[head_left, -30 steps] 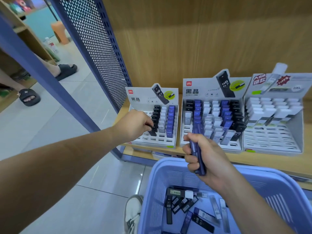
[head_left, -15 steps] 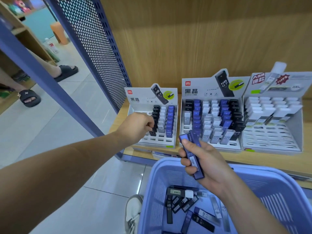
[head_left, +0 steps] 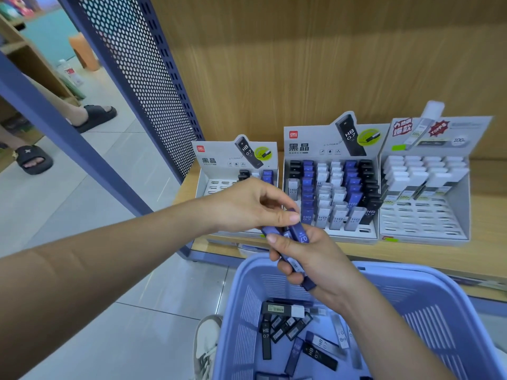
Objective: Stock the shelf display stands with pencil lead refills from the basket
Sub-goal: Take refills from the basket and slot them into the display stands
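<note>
— Now that the left hand (head_left: 247, 207) has come away from the left display stand (head_left: 216, 185), where is it?
— Entry: left hand, at the blue refills (head_left: 299, 233), pinching the top of one. Entry: right hand (head_left: 310, 259), fingers wrapped round that bundle, above the basket (head_left: 411, 272).
— Meaning?
— Last refill likely slotted; the next is being drawn. Stand slots still empty.

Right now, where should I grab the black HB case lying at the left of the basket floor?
Pinch the black HB case across its long edges near the middle, coming straight down. It lies flat on the floor of the basket, long and thin, and the tall walls likely block a sideways reach.
</note>
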A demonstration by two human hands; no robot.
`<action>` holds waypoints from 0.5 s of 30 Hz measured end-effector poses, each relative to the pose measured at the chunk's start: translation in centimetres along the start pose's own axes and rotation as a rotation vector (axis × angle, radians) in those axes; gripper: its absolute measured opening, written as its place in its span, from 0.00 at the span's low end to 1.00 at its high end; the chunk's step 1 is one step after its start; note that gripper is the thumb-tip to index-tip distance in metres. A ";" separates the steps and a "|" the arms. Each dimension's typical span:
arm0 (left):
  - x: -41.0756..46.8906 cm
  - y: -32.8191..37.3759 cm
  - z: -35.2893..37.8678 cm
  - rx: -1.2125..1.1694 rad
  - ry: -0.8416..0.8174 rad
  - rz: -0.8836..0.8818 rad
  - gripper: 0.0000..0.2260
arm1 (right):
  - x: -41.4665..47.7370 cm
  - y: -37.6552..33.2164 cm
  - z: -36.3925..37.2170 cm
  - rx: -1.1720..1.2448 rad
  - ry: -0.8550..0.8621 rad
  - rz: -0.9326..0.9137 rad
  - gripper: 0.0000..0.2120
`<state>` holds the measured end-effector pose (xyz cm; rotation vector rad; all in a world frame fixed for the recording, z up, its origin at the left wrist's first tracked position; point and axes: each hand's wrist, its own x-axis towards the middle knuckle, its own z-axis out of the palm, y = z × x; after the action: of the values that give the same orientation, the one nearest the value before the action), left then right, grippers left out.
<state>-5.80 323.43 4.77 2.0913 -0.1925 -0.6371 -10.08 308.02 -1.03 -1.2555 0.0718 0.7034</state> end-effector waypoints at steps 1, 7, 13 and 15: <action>0.0 -0.1 0.1 -0.014 0.019 0.007 0.16 | 0.0 0.0 0.1 -0.017 0.001 -0.005 0.04; -0.4 -0.1 -0.7 -0.202 0.169 -0.037 0.07 | 0.1 0.2 -0.3 -0.005 -0.007 0.008 0.05; -1.3 -0.3 -1.9 -0.516 0.287 -0.087 0.06 | 0.0 -0.3 -1.3 0.345 0.107 -0.122 0.09; -1.3 -0.6 -0.9 -0.482 0.231 -0.095 0.07 | 0.2 -0.6 -1.2 0.403 0.166 -0.165 0.08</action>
<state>-6.55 324.90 5.17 1.6927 0.1788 -0.4383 -9.20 306.93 -0.99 -0.9174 0.2321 0.4140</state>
